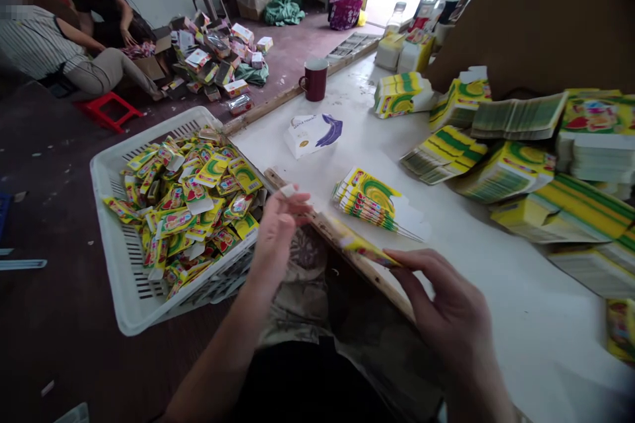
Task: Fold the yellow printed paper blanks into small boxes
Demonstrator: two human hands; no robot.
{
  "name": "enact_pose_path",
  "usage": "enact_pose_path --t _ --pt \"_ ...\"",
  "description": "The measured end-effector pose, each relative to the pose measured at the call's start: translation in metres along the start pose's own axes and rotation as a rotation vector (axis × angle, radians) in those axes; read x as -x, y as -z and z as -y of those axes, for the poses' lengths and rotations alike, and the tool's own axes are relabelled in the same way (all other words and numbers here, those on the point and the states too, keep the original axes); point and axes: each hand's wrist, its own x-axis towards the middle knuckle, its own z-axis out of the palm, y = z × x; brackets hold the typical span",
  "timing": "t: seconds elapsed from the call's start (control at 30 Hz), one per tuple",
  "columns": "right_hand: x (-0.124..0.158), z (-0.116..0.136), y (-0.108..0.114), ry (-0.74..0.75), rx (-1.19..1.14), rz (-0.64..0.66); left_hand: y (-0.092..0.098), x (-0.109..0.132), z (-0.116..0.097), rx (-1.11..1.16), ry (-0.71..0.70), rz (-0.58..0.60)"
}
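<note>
My left hand (278, 231) and my right hand (441, 304) together hold one flat yellow carton blank (354, 242) at the near edge of the white table (476, 277). The left hand's fingers pinch its white flap end. The right hand's fingers are closed on its other end. Just beyond the held piece, a fanned stack of the same yellow-green blanks (377, 205) lies on the table. To my left stands a white plastic crate (129, 277) filled with several folded yellow cartons (188, 205).
Tall piles of flat blanks (516, 158) crowd the table's right side under a brown cardboard sheet (540, 13). A dark red mug (315, 79) and a white box (310, 134) sit farther back. Other people (59, 46) sit on the floor beside a carton heap (218, 59).
</note>
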Motion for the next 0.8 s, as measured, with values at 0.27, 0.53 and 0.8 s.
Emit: enact_pose_path --t 0.27,0.53,0.8 --pt "0.003 0.007 0.004 0.228 0.115 0.036 -0.014 0.014 -0.019 -0.600 0.218 0.727" --pt "0.019 0.000 -0.031 -0.557 -0.682 0.152 -0.028 0.042 0.010 -0.690 -0.041 0.699" --pt "0.025 0.005 -0.030 -0.248 -0.618 0.185 -0.031 0.037 0.004 -0.730 0.007 0.664"
